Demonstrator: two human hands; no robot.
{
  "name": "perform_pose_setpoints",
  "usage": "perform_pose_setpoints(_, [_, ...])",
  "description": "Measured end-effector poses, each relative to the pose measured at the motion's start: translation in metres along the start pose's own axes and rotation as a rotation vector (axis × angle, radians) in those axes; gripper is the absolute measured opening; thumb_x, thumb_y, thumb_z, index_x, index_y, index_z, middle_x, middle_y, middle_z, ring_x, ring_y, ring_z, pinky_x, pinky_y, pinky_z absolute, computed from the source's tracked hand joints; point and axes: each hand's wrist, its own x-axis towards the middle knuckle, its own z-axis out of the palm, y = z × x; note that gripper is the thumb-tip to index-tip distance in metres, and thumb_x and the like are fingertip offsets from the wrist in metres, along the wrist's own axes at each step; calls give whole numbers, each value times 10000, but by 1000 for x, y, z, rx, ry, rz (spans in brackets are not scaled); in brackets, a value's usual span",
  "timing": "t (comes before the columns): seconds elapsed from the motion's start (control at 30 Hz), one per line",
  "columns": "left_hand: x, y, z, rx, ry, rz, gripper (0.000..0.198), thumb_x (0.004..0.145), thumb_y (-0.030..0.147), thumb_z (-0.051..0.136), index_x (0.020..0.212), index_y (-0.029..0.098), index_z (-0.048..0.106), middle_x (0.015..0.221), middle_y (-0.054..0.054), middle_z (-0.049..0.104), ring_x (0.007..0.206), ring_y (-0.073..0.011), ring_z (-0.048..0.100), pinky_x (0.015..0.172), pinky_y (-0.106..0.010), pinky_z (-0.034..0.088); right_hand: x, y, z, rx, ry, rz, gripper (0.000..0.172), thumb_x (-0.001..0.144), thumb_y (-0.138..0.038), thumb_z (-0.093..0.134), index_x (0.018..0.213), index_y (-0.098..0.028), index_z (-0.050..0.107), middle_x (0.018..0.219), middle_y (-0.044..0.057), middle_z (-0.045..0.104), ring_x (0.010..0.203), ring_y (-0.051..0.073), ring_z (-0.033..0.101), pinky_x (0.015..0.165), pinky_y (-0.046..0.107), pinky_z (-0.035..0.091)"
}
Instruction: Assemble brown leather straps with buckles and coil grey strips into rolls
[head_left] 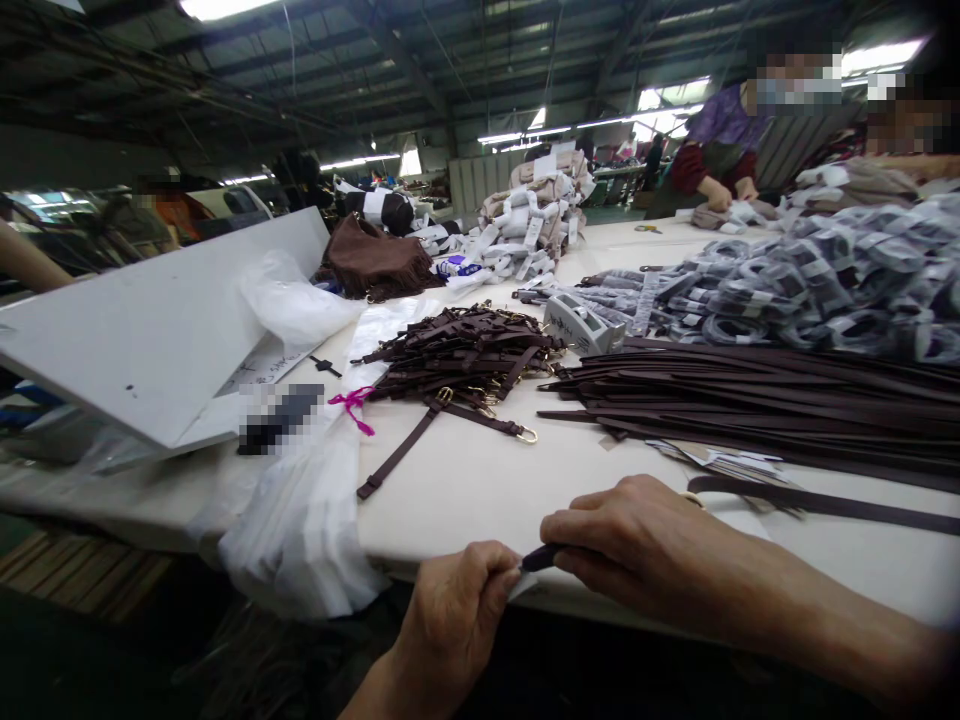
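My left hand [456, 612] is closed in a pinch near the table's front edge, on a small whitish sheet [523, 585], paper or plastic. My right hand [637, 545] grips a short dark piece [541, 557], whose tip meets the left fingertips. Whether that piece is a strap end or a tool I cannot tell. Behind the right wrist lies a dark brown strap [840, 497], with a gold ring [694, 498] by the hand. Farther back, a heap of short brown buckled straps [465, 350] sits mid-table, one strap [405, 450] lying in front.
Long brown straps [750, 395] lie stacked at right, beside a grey tape dispenser [581, 325]. Wrapped coils [810, 275] pile up behind. Plastic bags [300, 540] hang over the table edge at left, near a white board [172, 330]. Across the table, a person [724, 150] handles wrapped goods.
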Motion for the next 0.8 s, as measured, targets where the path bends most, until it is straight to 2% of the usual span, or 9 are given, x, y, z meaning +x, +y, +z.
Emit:
perform_pose_setpoints(0.17, [-3,6,1,-96,-34,-110,112,890,202,414,848,196,518,666,-3,611,579,-108,570,551,-191,370,-3,-4,5,-29,35,5,156,851,-184,461,757,-186,584,685,18,663,574,129,582,509,234,259])
perform_pose_setpoints(0.3, [-7,8,-5,-266,-57,-213,138,909,261,392,868,201,509,678,11,604,581,-93,557,541,-176,381,-8,2,9,179,48,1,164,867,-232,458,874,-225,622,660,-13,639,557,104,537,519,201,301])
perform_pose_setpoints(0.43, [-12,9,-5,-349,-29,-226,111,911,257,400,894,208,497,740,17,615,645,-84,568,600,-165,410,-8,2,9,262,47,3,181,861,-232,460,919,-225,632,657,-18,626,536,94,502,512,188,310])
perform_pose_setpoints(0.63, [-23,9,6,-338,-64,-262,179,920,296,363,831,196,482,655,19,545,580,-83,503,550,-176,371,-5,-6,14,198,28,-13,160,847,-214,472,891,-214,625,652,-11,623,556,107,524,523,195,306])
perform_pose_setpoints(0.73, [-26,8,6,-423,-94,-319,159,908,320,391,994,204,459,761,2,604,614,-92,541,593,-185,400,-5,-9,17,118,15,-31,120,837,-172,474,840,-200,590,685,-1,636,612,124,571,536,206,298])
perform_pose_setpoints(0.8, [-25,9,2,-477,-105,-363,336,850,333,515,1137,212,388,879,-9,623,689,-103,560,654,-188,415,-5,-12,18,41,31,-47,117,816,-120,471,812,-196,559,721,1,641,618,125,579,519,216,267])
